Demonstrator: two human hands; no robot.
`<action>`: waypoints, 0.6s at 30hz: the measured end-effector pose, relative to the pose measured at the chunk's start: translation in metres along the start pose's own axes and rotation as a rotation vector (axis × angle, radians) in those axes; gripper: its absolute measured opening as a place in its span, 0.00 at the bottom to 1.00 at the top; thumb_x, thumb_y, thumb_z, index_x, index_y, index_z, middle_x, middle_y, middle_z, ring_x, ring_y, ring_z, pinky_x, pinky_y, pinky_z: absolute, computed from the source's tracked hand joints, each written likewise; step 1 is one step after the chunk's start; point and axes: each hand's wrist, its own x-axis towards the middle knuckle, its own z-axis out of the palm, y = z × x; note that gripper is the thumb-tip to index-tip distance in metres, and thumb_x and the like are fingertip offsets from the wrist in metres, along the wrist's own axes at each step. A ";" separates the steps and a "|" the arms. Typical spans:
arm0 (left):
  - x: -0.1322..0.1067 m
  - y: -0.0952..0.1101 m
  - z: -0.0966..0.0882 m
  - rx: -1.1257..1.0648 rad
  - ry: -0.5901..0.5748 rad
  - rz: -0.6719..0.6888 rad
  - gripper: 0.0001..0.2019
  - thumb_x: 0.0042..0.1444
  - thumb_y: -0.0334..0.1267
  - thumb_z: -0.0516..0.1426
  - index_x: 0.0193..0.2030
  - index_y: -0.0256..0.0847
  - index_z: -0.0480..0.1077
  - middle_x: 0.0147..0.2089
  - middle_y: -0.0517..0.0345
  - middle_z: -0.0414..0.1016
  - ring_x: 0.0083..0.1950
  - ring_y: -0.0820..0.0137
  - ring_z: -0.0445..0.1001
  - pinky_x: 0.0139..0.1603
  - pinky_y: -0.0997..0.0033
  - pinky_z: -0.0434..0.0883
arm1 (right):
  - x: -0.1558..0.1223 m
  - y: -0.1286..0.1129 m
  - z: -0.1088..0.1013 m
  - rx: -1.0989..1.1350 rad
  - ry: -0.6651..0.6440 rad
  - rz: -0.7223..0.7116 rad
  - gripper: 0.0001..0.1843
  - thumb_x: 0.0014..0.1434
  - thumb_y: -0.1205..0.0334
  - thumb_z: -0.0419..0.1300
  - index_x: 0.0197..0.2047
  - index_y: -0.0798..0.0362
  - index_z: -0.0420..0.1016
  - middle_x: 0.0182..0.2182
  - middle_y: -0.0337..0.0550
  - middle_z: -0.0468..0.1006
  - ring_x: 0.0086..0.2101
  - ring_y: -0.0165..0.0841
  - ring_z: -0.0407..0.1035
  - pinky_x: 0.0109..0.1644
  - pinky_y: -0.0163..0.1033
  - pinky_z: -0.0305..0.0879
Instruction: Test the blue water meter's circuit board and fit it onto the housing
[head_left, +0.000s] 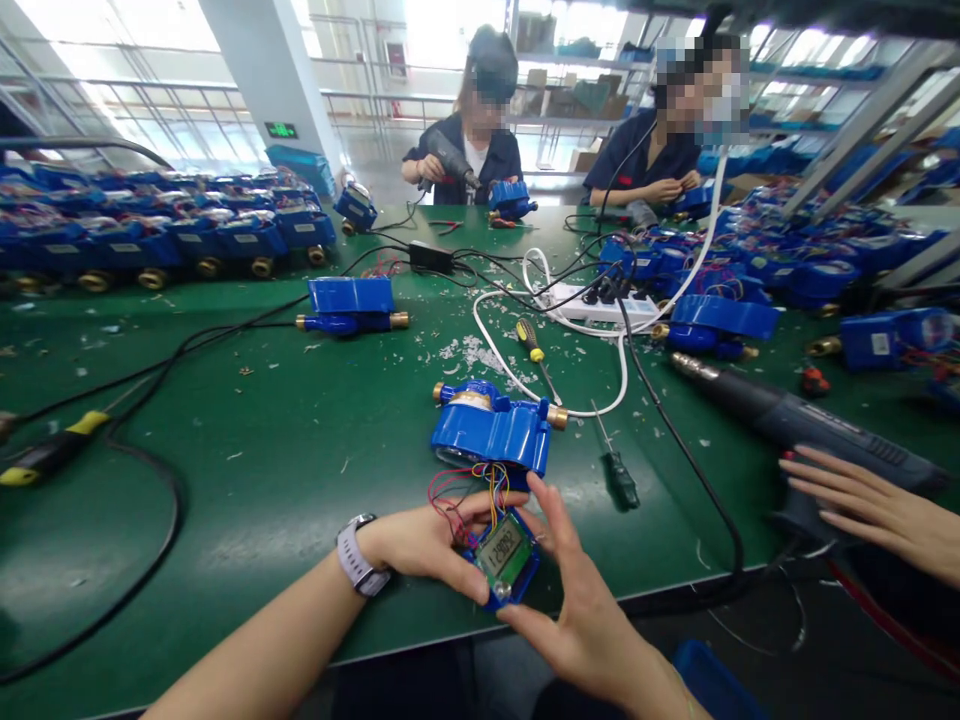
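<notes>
Near the table's front edge, a small LCD display module (508, 560) with a green circuit board in a blue housing sits between my hands. My left hand (427, 545), wearing a watch, grips its left side, thumb on the front and fingers behind. My right hand (574, 595) is curved around its right side, thumb at the lower corner, with the index finger stretched up beside the meter. Red, yellow and dark wires (491, 483) run from the module to a blue water meter (491, 435) with brass ends, lying just beyond my hands.
A screwdriver (530, 340) and a dark-handled one (621, 480) lie beyond my right hand. At right, another person's hand (877, 505) rests by a heat gun (810, 420). Cables and a power strip (600, 303) cross the table. Rows of meters (135, 245) stand left; two people work opposite.
</notes>
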 end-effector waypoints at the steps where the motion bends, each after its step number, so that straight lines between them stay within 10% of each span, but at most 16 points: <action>1: 0.000 0.000 0.002 0.029 0.005 -0.003 0.44 0.49 0.52 0.70 0.69 0.49 0.57 0.63 0.46 0.71 0.63 0.55 0.72 0.67 0.49 0.64 | -0.002 -0.002 -0.005 -0.067 -0.022 -0.029 0.48 0.68 0.52 0.62 0.76 0.36 0.31 0.73 0.47 0.43 0.66 0.48 0.54 0.67 0.56 0.58; 5: 0.000 -0.002 0.011 0.129 0.059 -0.018 0.39 0.47 0.48 0.71 0.64 0.46 0.61 0.63 0.46 0.69 0.61 0.56 0.72 0.63 0.53 0.68 | -0.002 0.004 -0.039 -0.382 0.133 -0.088 0.41 0.69 0.31 0.49 0.74 0.44 0.46 0.59 0.49 0.72 0.53 0.42 0.72 0.56 0.45 0.72; 9: -0.002 -0.005 0.015 0.221 0.130 0.017 0.47 0.48 0.46 0.70 0.69 0.43 0.51 0.65 0.41 0.66 0.65 0.54 0.69 0.64 0.53 0.67 | 0.009 0.039 -0.082 -0.618 0.494 0.093 0.27 0.70 0.44 0.56 0.62 0.55 0.68 0.52 0.59 0.73 0.54 0.53 0.66 0.59 0.62 0.61; 13: -0.003 -0.001 0.014 0.516 0.229 0.045 0.46 0.47 0.47 0.70 0.69 0.39 0.53 0.66 0.39 0.65 0.68 0.50 0.64 0.70 0.48 0.59 | 0.019 0.070 -0.100 -0.725 0.453 0.247 0.34 0.62 0.40 0.57 0.56 0.62 0.73 0.51 0.67 0.72 0.51 0.63 0.64 0.55 0.70 0.58; 18: -0.003 -0.002 0.013 0.624 0.240 0.111 0.38 0.48 0.48 0.68 0.62 0.38 0.59 0.63 0.40 0.67 0.64 0.53 0.68 0.66 0.54 0.66 | 0.024 0.072 -0.106 -0.625 0.406 0.342 0.24 0.59 0.53 0.54 0.53 0.57 0.77 0.44 0.56 0.76 0.41 0.50 0.70 0.49 0.57 0.67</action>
